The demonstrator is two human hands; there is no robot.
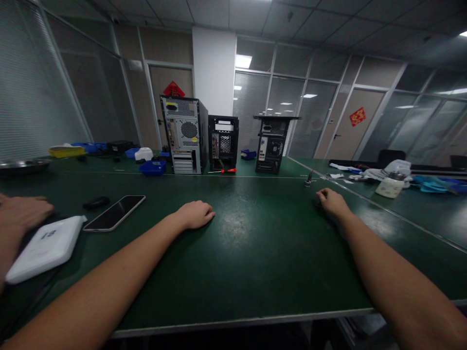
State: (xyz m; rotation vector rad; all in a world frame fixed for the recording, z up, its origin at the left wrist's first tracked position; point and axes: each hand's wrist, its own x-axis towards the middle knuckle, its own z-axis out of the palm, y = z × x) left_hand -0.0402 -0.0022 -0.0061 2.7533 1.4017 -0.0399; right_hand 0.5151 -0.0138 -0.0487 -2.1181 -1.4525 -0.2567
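My left hand rests on the green tabletop, its fingers curled in and nothing showing in them. Farther right, my right hand is closed on the table too. A dark patch lies under its fingertips; whether it is a thing or a shadow I cannot make out. Just beyond that hand stands a small dark metal piece. Across the table are a large computer case, a smaller black case and a third case with a flat panel on top. A red-handled screwdriver lies before the middle one.
At left, another person's hand is beside a white box, a phone and a black mouse. Blue bins stand farther back. A light-coloured jar and blue cloth are at right.
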